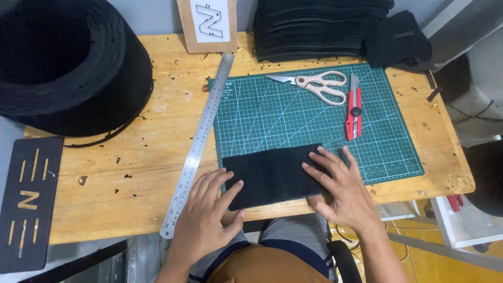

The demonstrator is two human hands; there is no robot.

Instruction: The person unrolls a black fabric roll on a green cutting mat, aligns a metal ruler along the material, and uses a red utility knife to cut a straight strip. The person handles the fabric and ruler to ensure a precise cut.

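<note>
Black fabric piece lying lengthwise left-to-right between both hands; left hand and right hand pressing its ends flat, fingers spread, gripping nothing.

Showing black on the fabric piece, plain and unpatterned. Lying beneath, a teal-green cutting mat crossed with pale grid lines and diagonals. Gleaming silver along the steel ruler. Glowing red with a black knob on the utility knife. Showing cream handles and grey blades on the scissors. Running light yellow wood across the bench, flecked with dark specks. Sitting black: the big coiled roll, the stacked fabric, and the slotted stencil plate with tan showing through.
</note>
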